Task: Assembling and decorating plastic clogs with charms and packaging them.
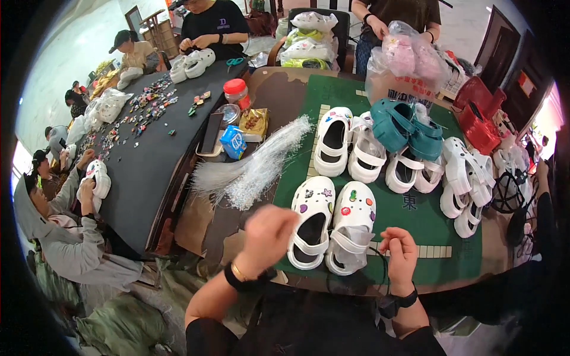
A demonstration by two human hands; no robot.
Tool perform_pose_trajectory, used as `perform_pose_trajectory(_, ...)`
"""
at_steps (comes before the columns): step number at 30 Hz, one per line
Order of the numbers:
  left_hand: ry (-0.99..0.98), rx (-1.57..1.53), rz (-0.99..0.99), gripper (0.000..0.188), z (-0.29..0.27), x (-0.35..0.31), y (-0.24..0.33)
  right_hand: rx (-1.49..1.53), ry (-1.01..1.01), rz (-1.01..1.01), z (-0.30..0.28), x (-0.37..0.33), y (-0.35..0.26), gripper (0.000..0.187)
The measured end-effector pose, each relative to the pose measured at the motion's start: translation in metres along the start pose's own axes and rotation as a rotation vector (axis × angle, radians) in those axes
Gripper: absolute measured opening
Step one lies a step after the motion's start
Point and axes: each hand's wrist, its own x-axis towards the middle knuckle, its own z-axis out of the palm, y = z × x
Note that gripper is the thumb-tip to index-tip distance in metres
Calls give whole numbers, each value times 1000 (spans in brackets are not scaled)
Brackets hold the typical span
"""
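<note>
A pair of white clogs [311, 222] decorated with small coloured charms stands in front of me on a green mat, toes pointing away. Clear plastic lies inside the right-hand clog [350, 228]. My left hand [267, 235], smeared by motion, is at the left side of the pair; its fingers cannot be made out. To the right of the pair is my right hand [401, 255], its fingers curled in, with anything inside them too small to name. A thin dark cord [385, 267] hangs beside that hand.
Behind are more white clogs [332, 142], green clogs [393, 126] and a bundle of clear plastic strands [255, 160]. A blue box [233, 142] and a red-lidded jar [236, 92] stand left. Co-workers sit around a black table [148, 178] strewn with charms; another person holds bagged pink clogs [409, 56].
</note>
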Motion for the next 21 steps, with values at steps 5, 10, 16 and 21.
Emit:
perform_pose_trajectory(5, -426, -80, 145, 9, 36, -43, 44, 83, -246, 194, 37, -15, -35, 28)
perform_pose_trajectory(10, -531, -190, 99, 12, 54, -65, 52, 125, -295, 223, 15, -24, -26, 22)
perform_pose_trajectory(16, -817, -312, 103, 22, 55, -71, 41, -274, -1065, 741, -62, -48, -17, 24)
perform_pose_trajectory(21, -889, -320, -2, 22, 53, -80, 29, -559, -1126, 1088, -116, -136, 59, 29)
